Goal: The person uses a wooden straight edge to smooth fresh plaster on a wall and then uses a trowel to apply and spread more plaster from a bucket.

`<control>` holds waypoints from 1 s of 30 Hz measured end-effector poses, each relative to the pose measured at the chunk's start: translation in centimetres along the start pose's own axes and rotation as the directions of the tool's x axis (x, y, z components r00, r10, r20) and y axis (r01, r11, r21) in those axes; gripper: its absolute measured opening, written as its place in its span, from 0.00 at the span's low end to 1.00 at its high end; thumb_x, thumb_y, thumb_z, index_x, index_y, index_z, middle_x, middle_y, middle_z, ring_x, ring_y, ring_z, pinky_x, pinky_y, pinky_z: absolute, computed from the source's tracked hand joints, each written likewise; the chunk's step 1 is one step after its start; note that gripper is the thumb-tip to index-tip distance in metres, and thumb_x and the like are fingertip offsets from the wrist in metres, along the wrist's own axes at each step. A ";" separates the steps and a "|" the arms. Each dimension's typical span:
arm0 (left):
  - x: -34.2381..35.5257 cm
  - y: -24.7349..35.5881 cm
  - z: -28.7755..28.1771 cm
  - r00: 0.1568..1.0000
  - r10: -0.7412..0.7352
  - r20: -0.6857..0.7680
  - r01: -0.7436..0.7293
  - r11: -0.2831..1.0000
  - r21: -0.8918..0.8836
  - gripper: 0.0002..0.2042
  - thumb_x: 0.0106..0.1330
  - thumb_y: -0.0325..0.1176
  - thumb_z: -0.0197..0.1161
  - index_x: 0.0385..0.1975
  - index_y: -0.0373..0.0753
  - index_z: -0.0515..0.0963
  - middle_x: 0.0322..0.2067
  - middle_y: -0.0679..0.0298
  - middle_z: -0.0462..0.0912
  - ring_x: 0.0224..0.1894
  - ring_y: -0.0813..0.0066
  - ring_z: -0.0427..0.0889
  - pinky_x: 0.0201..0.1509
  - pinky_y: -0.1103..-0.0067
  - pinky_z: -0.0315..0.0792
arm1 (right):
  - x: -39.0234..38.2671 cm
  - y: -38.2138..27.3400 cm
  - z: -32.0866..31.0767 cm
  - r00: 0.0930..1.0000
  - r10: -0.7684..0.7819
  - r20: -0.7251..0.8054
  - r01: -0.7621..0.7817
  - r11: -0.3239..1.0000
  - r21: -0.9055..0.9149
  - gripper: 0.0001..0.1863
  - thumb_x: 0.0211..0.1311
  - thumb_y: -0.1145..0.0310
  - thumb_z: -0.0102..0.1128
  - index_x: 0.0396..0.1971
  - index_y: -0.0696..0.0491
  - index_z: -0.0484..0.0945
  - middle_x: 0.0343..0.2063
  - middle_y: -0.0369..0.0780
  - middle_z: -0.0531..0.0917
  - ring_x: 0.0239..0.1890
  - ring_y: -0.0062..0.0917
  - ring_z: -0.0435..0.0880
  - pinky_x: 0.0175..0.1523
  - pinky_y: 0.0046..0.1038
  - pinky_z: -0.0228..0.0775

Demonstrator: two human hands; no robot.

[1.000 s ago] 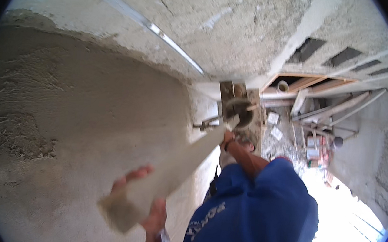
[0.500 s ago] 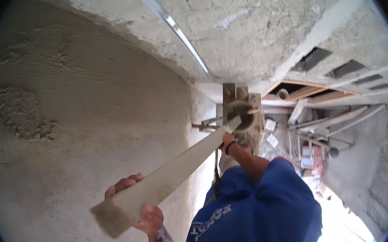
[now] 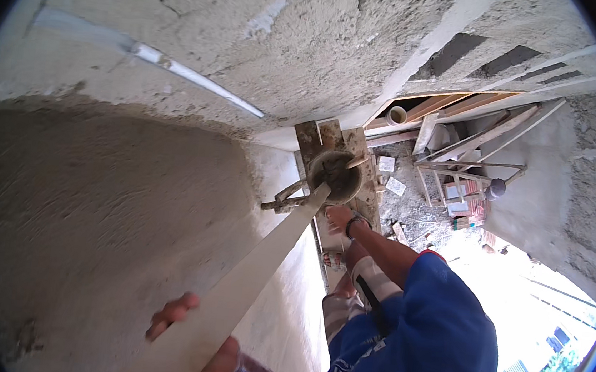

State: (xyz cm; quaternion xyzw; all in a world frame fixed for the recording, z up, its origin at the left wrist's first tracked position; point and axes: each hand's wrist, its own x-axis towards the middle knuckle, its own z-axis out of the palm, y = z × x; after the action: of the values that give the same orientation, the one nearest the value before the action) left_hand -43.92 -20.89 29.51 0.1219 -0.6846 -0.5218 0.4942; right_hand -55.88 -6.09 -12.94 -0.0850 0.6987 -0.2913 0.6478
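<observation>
1. The long straightedge [image 3: 246,281] has swung lower and steeper along the wet plastered wall [image 3: 92,238] since a second ago
2. Left hand [image 3: 214,354] grip wraps its near end; right hand [image 3: 341,219] grip clamps the far end beside the mortar bucket [image 3: 335,175]
3. Judged: a fresh levelling pass is under way

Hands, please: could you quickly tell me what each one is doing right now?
Left hand: closed on the near end of the long straightedge board.
Right hand: gripping the board's far end.
</observation>
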 end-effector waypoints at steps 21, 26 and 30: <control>0.5 -7.7 -2.1 0.952 -0.209 -0.222 0.123 0.930 -0.347 0.38 0.52 0.61 0.58 0.55 0.38 0.60 0.47 0.55 0.68 0.49 0.55 0.65 0.55 0.57 0.55 | 23.2 6.8 -12.6 0.928 0.289 -0.236 -0.373 0.686 -0.625 0.28 0.42 0.52 0.63 0.47 0.48 0.75 0.47 0.42 0.76 0.51 0.32 0.75 0.52 0.41 0.67; 1.4 -4.2 -0.4 0.507 -0.271 -0.819 -0.429 0.745 -0.512 0.37 0.53 0.60 0.58 0.55 0.37 0.60 0.46 0.56 0.69 0.48 0.57 0.66 0.54 0.58 0.55 | 20.2 8.8 -9.2 0.917 0.210 -0.339 -0.365 0.785 -0.500 0.25 0.44 0.59 0.58 0.45 0.54 0.75 0.45 0.47 0.77 0.50 0.36 0.75 0.52 0.38 0.67; 0.8 -4.0 -2.6 0.941 -0.164 -0.297 0.046 0.930 -0.365 0.38 0.52 0.62 0.56 0.55 0.39 0.61 0.49 0.54 0.67 0.51 0.53 0.64 0.55 0.57 0.53 | 16.8 12.3 -9.2 0.969 0.112 -0.222 -0.232 0.725 -0.648 0.24 0.50 0.59 0.52 0.46 0.58 0.71 0.44 0.52 0.76 0.49 0.41 0.75 0.51 0.38 0.68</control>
State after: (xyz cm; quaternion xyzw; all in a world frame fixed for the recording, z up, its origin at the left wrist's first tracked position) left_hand -43.60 -24.72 26.57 0.1519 -0.4820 -0.6351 0.5842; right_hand -63.97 -1.70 -33.75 -0.2216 0.8130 0.0344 0.5373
